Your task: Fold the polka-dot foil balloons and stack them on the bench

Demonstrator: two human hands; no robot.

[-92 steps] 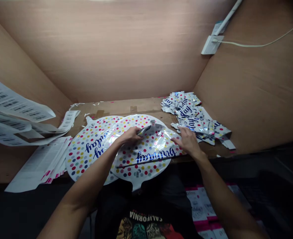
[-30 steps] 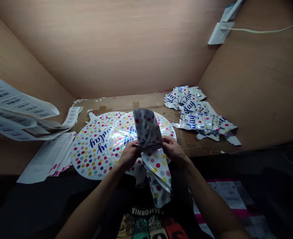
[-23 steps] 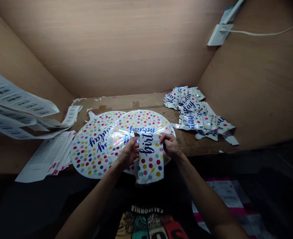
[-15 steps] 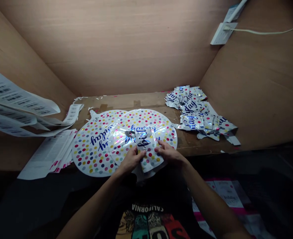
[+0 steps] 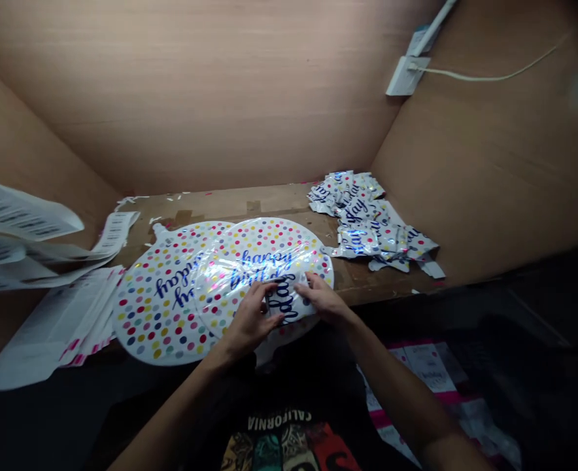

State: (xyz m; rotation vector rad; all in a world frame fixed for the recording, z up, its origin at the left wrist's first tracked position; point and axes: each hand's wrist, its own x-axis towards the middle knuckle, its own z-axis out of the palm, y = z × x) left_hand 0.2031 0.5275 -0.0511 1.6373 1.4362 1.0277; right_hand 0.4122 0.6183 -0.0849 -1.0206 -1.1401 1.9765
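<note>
Between my two hands is a folded foil balloon (image 5: 288, 302), white with dots and dark blue lettering. My left hand (image 5: 255, 315) grips its left side, thumb below and fingers over the upper edge. On the right edge, my right hand (image 5: 322, 296) pinches it between thumb and fingers. Underneath lie flat round foil balloons with coloured dots and "happy birthday" print: one right beneath my hands (image 5: 269, 239), partly overlapping another on the left (image 5: 156, 311).
Several folded foil balloons (image 5: 362, 219) are heaped at the table's right. Barcode label strips (image 5: 29, 216) hang at the left above a stack of printed sheets (image 5: 68, 327). Cardboard-coloured walls (image 5: 230, 98) enclose the table; a corded white socket (image 5: 407, 75) is on the right. Pink-edged packages (image 5: 429, 366) lie below.
The folded balloon has become shorter, its lower part no longer hanging down. My left hand has shifted up around its left edge. The dark object on the balloon no longer shows. The view has shifted.
</note>
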